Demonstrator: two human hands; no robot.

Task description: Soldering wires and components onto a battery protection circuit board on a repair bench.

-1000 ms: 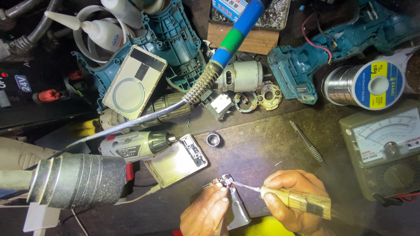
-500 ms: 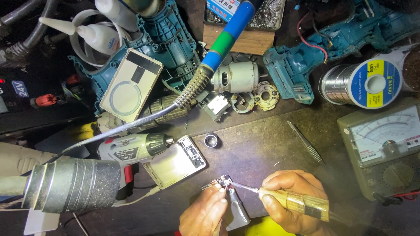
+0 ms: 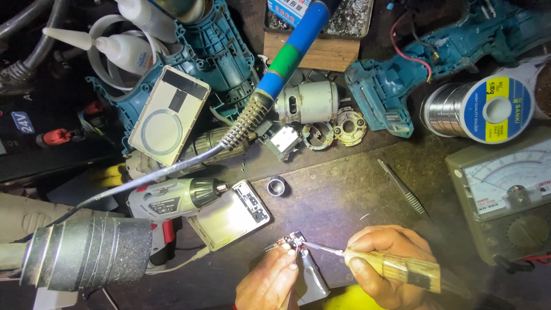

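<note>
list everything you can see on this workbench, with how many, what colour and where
small part: 1, metallic, bottom centre, pinched by left hand
screwdriver: 1, yellow handle, in right hand, tip on the part
soldering iron: 1, blue and green, top centre
motor: 1, grey, centre
drill shells: several, teal, along the top
solder spool: 1, blue and yellow ends, right
meter: 1, grey-green, right edge
cordless driver: 1, grey, left of centre
ring: 1, metal, centre
glue bottles: 2, white, top left
left hand: bottom centre
right hand: bottom right
</note>
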